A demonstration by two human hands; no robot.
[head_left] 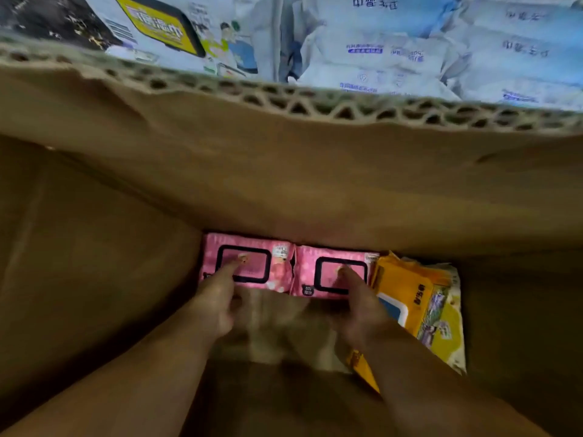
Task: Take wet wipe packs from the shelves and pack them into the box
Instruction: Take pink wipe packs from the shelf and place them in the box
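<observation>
I look down into a deep cardboard box (94, 263). Two pink wet wipe packs lie flat side by side against its far wall: the left pink pack (277, 263) and the right pink pack (306, 272). My left hand (217, 298) rests on the left pack, with its forefinger pressing on the black-framed lid. My right hand (359, 304) presses its fingers on the lid of the right pack. Yellow wet wipe packs (410, 298) stand tilted at the right of the pink ones, partly hidden by my right forearm.
Beyond the box's corrugated top edge (315, 105), shelves hold white-blue wet wipe packs (394, 52) and a white pack with a yellow lid (157, 26). Bare cardboard floor (274, 326) shows between my hands.
</observation>
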